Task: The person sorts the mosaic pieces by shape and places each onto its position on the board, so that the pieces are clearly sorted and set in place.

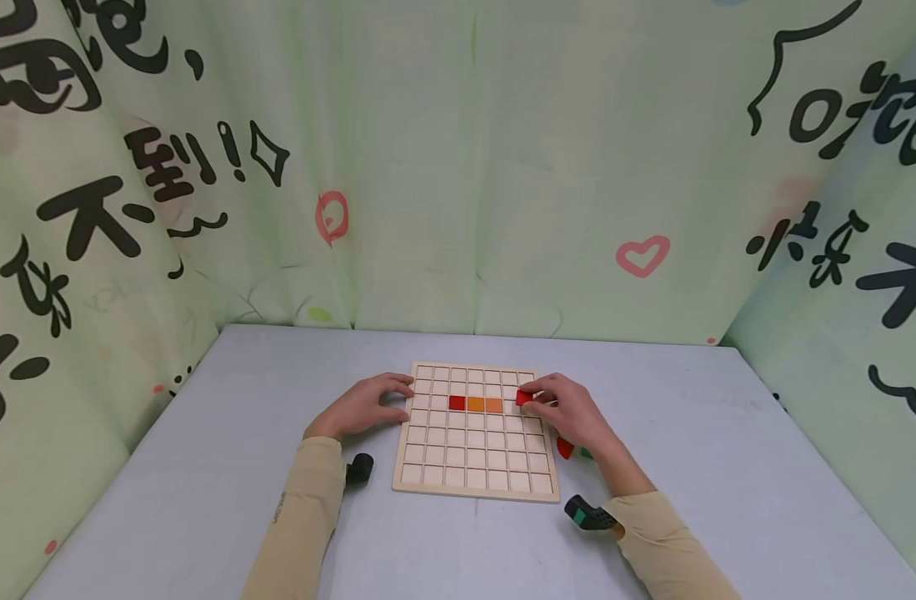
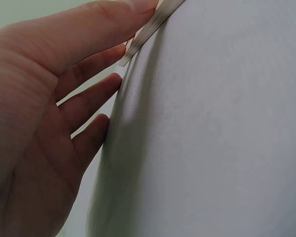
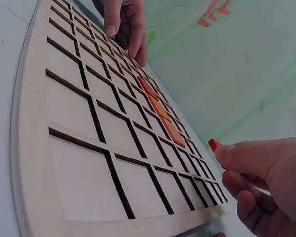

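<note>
A square wooden grid board (image 1: pixel 474 493) lies flat on the table. In one row sit a dark red tile (image 1: pixel 457 403) and two orange tiles (image 1: pixel 484 405), side by side. My right hand (image 1: pixel 573 414) pinches a red piece (image 3: pixel 213 144) between thumb and fingers, held over the board's right side, apart from the row. At the left edge of the board, my left hand (image 1: pixel 362 407) rests with thumb and fingers spread and fairly straight, touching the rim. The left wrist view shows its thumb against the board's wooden edge (image 2: pixel 150 32).
Beside the board's right edge, under my right forearm, lie a red piece (image 1: pixel 564 447) and a partly hidden green piece (image 1: pixel 587 453). A white table (image 1: pixel 277 358) holds everything. Pale green curtains (image 1: pixel 503 167) with dark lettering hang behind and at both sides.
</note>
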`<state>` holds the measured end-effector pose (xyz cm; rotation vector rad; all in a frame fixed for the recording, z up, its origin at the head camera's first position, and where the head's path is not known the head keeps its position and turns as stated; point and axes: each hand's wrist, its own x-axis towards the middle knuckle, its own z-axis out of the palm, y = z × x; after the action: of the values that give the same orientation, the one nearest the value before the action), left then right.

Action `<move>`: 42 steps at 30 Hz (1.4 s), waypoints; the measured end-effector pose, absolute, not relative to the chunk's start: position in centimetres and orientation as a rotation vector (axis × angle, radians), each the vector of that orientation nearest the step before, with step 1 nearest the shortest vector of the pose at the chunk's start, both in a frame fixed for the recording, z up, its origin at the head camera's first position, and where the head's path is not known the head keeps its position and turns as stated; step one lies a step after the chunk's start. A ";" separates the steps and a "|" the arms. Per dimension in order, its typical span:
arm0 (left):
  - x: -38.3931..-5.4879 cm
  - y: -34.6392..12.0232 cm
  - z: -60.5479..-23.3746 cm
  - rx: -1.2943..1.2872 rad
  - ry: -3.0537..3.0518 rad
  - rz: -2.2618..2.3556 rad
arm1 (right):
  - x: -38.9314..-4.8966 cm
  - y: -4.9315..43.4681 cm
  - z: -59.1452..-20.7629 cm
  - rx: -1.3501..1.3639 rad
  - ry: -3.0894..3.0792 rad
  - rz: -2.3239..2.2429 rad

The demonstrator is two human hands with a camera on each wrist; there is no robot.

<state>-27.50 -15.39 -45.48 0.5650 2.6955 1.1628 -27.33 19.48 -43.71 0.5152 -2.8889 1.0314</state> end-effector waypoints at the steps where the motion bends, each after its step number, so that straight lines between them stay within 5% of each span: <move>1: -27.5 -15.4 -45.5 0.567 2.696 1.162 | -27.4 19.5 -43.7 0.519 -2.888 1.030; 42: -27.7 -15.5 -46.0 0.521 2.685 1.175 | -27.6 18.2 -44.5 0.649 -2.915 0.904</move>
<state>-27.71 -15.45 -45.97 0.5213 2.6853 1.1747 -27.63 18.23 -44.47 0.6495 -2.9154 0.9041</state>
